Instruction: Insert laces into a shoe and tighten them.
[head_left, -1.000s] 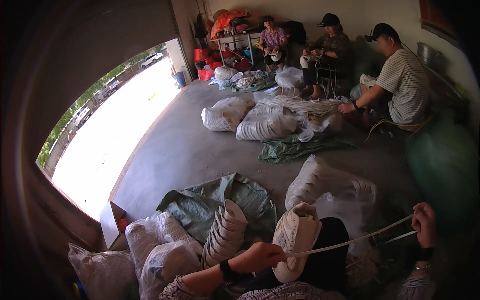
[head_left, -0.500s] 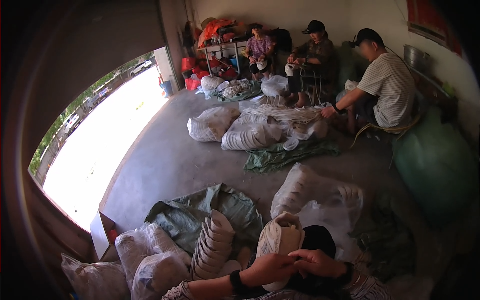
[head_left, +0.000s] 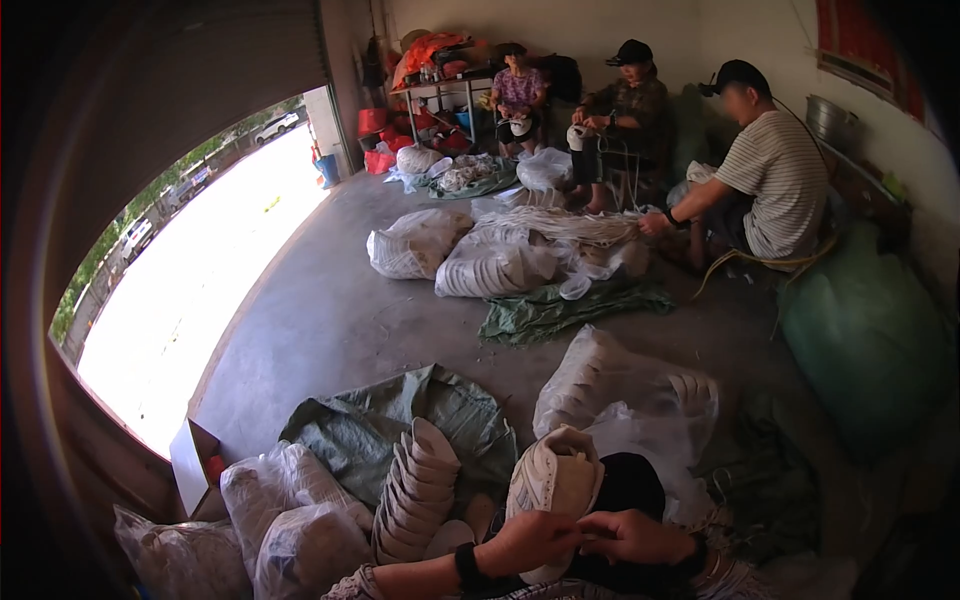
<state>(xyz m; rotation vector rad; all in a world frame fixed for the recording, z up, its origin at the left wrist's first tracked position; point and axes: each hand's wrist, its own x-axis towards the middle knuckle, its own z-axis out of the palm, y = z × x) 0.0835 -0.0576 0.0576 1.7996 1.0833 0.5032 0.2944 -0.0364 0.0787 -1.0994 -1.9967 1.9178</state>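
Observation:
A cream-white shoe upper [head_left: 552, 478] stands upright over my lap, its opening on top. My left hand [head_left: 532, 542] is at its near side, fingers pinched together. Close by on the right, my right hand [head_left: 632, 535] is pinched too, its fingertips nearly meeting those of the left. Whatever lies between the fingers is too small to make out. Just left of the shoe upper leans a curved stack of nested cream shoe uppers [head_left: 412, 495].
Filled clear plastic bags [head_left: 300, 545] sit at the near left. Beyond the stack lies a green woven sheet [head_left: 350, 425]; a clear bag of uppers [head_left: 655, 405] is ahead. Three co-workers sit farther off around more bags [head_left: 500, 262]. A big green sack [head_left: 865, 340] stands at right.
The whole view has shifted slightly. My right hand has lowered and flattened a little, its fingertips staying close to my left hand's. The shoe upper keeps its place over my lap.

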